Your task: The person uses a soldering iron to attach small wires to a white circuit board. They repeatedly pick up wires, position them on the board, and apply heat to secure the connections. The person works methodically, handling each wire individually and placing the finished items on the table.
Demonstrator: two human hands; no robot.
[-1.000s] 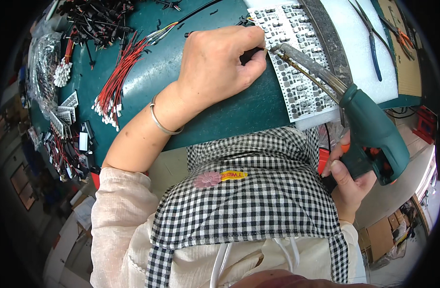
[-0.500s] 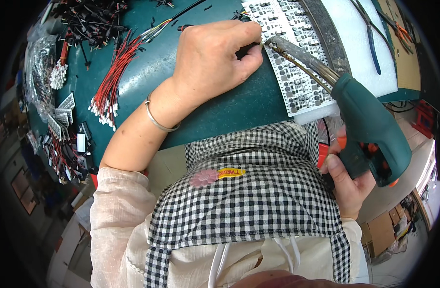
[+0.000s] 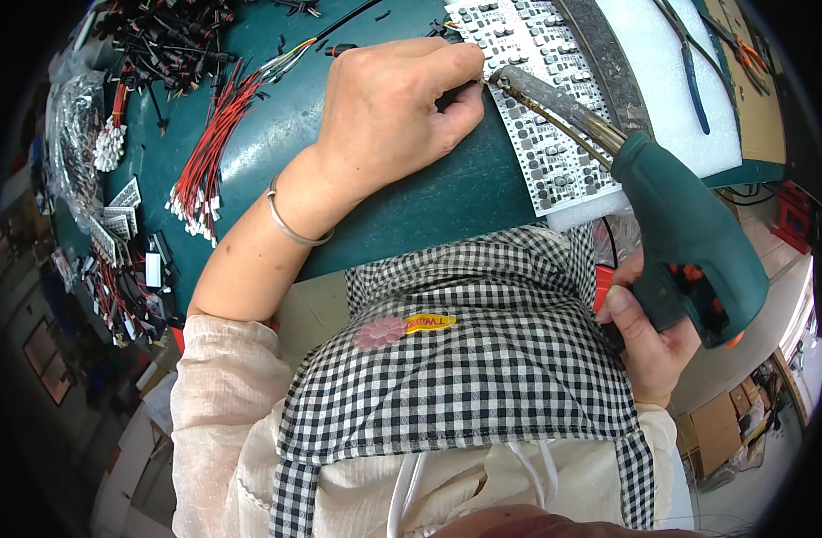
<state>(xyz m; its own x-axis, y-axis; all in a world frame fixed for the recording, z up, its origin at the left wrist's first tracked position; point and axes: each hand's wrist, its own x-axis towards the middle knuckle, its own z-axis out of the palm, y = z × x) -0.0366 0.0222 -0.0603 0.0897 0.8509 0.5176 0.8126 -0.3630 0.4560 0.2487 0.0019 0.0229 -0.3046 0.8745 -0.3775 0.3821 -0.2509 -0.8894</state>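
Observation:
My right hand (image 3: 648,345) is wrapped round the grip of a dark green soldering gun (image 3: 689,224), low beside the apron. The gun's metal nose points up and left, and its tip comes right up to the pinched fingertips of my left hand (image 3: 402,112). Whatever those fingers hold is too small and too hidden to name. Under the gun's tip lies a white sheet of circuit boards (image 3: 559,161) with rows of dark components. A dark cable (image 3: 344,20) with bared coloured wires lies just beyond my left hand.
Red wires with white plugs (image 3: 209,161) lie on the green table (image 3: 285,170) to the left. Behind them is a heap of black connectors (image 3: 173,45). A dark strip (image 3: 613,67) and white foam (image 3: 680,143) are at the right, with blue-handled pliers (image 3: 693,81) and orange-handled cutters (image 3: 750,58).
My left hand and the soldering gun's tip have both shifted slightly left, staying close together. The grip of my right hand looks the same.

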